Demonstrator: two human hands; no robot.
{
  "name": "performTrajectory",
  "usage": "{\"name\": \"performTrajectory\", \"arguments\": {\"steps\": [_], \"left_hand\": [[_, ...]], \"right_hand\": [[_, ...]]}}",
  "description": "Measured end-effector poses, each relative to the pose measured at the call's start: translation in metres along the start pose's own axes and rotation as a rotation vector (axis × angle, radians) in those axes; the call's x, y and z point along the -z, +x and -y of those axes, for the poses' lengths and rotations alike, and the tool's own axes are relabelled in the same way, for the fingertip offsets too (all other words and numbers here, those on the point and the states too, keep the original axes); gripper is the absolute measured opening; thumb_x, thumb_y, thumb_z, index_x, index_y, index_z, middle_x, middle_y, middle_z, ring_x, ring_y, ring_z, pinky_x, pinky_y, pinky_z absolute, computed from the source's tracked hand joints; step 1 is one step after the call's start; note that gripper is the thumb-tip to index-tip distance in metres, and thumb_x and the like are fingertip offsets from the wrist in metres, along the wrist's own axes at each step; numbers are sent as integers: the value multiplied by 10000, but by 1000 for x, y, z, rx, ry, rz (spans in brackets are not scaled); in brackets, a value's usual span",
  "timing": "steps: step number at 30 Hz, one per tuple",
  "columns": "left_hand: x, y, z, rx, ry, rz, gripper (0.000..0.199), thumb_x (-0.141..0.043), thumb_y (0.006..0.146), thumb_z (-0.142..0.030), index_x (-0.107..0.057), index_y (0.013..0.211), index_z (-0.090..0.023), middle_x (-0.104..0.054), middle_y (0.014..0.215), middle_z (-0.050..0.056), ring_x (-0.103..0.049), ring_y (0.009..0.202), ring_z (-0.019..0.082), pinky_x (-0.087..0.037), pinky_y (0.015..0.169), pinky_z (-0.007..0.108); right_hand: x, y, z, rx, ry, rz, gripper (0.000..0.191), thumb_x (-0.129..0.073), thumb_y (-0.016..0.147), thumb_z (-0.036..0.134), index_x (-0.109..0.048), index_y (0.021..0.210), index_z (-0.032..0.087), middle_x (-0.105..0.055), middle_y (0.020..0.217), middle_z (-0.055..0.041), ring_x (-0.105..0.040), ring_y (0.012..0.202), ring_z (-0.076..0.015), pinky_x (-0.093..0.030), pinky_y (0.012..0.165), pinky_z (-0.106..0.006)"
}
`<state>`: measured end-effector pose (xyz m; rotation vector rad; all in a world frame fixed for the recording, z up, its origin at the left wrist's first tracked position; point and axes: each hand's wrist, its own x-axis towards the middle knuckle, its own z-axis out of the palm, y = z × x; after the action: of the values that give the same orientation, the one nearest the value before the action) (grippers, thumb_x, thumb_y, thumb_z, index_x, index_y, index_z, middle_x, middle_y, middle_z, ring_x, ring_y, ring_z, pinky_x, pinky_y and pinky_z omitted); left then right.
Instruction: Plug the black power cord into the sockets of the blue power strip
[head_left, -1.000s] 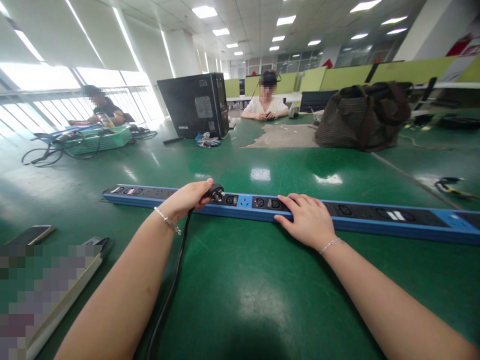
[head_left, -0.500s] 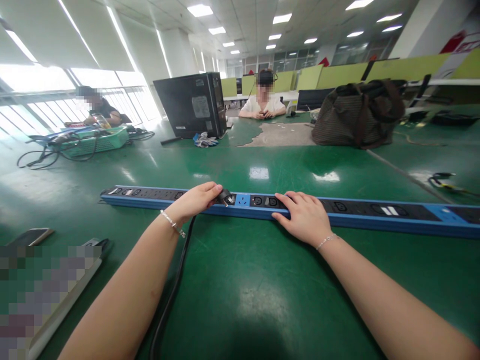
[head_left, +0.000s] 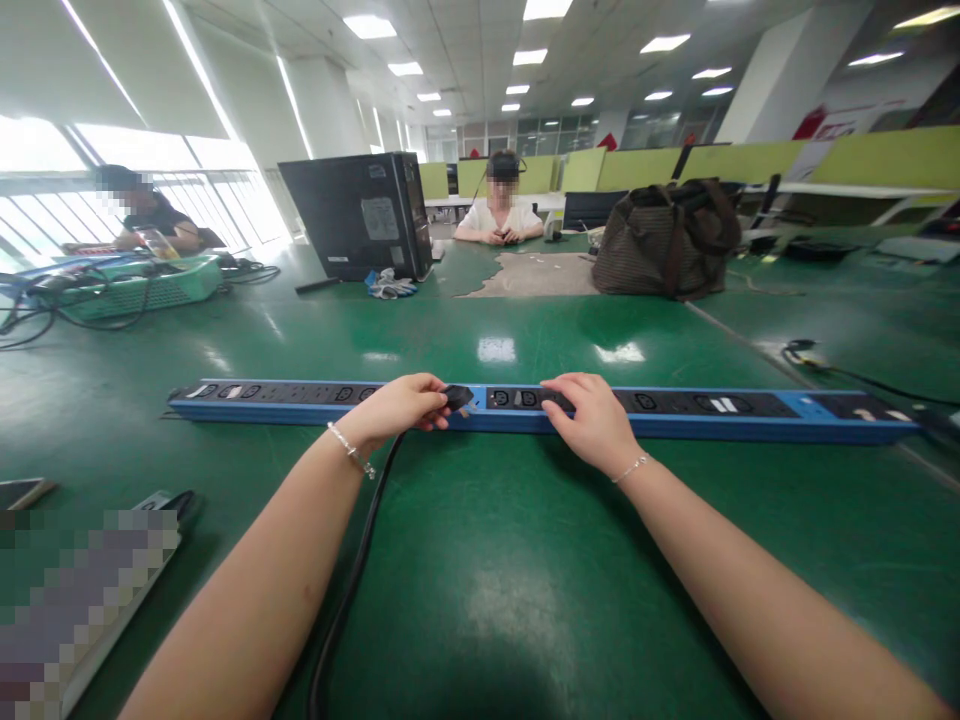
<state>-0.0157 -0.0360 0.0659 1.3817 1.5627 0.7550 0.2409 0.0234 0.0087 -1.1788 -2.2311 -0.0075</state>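
Observation:
A long blue and black power strip (head_left: pixel 705 430) lies across the green table, with several sockets along its top. My left hand (head_left: pixel 405 408) pinches a black plug (head_left: pixel 458 397) over the strip, at a blue socket section near its middle. Whether the prongs are in the socket cannot be made out. From under this hand a black cable (head_left: pixel 369 545) runs down toward the bottom edge. My right hand (head_left: pixel 592 420) grips the strip to the right of the plug, thumb on the near side and fingers over the top.
A black computer case (head_left: pixel 352 215) stands at the back, with gloves (head_left: pixel 390 284) beside it. A brown bag (head_left: pixel 660 240) sits at back right, and a green basket (head_left: pixel 172 285) with cables at left. One person (head_left: pixel 499 205) sits opposite, another (head_left: pixel 154 215) far left.
The plug has turned and come lower over the blue socket section. My right hand's fingers have drawn closer together on the strip. The whole view has shifted somewhat to the right.

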Motion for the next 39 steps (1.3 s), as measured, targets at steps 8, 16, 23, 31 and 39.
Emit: {"name": "performTrajectory", "arguments": {"steps": [8, 16, 23, 31, 39], "left_hand": [[-17, 3, -2, -42, -178, -68, 70, -564, 753, -165, -529, 814, -161, -637, 691, 5, -619, 662, 114, -498, 698, 282], [-25, -7, -15, -223, -308, -43, 157, -519, 711, -163, -618, 832, -150, -616, 731, -5, -539, 650, 84, -447, 663, 224], [-18, -8, -8, -130, -372, 138, 244, -581, 691, -207, -651, 920, -157, -672, 811, 25, -591, 703, 107, -469, 697, 255], [-2, 11, 8, -282, 195, -203, 296, -435, 750, -158, -652, 949, -185, -690, 1015, 52, -607, 968, 170, -447, 913, 325], [2, 34, 54, -427, 814, -357, 511, -457, 830, -448, -500, 1242, -148, -492, 1356, 135, -344, 1322, 270, -239, 1085, 476]], "right_hand": [[5, 31, 78, -106, 528, 362, 374, -374, 883, 344, -540, 1192, 213, -683, 931, -28, -614, 796, -145, -453, 728, -268], [16, 72, 104, -278, 109, 283, 520, -481, 771, 622, -549, 1091, 219, -674, 960, -102, -621, 877, -243, -446, 725, -327], [-4, 69, 85, -458, 382, 343, 375, -528, 767, 408, -507, 1095, 229, -658, 715, 1, -604, 566, -139, -458, 563, -249], [-17, 66, 72, -398, 348, 356, 349, -433, 786, 299, -569, 1092, 202, -623, 610, 11, -548, 472, -134, -431, 502, -248], [-24, 70, 70, -344, 249, 353, 360, -426, 774, 291, -665, 1028, 203, -694, 809, -31, -607, 709, -159, -449, 663, -260]]}}
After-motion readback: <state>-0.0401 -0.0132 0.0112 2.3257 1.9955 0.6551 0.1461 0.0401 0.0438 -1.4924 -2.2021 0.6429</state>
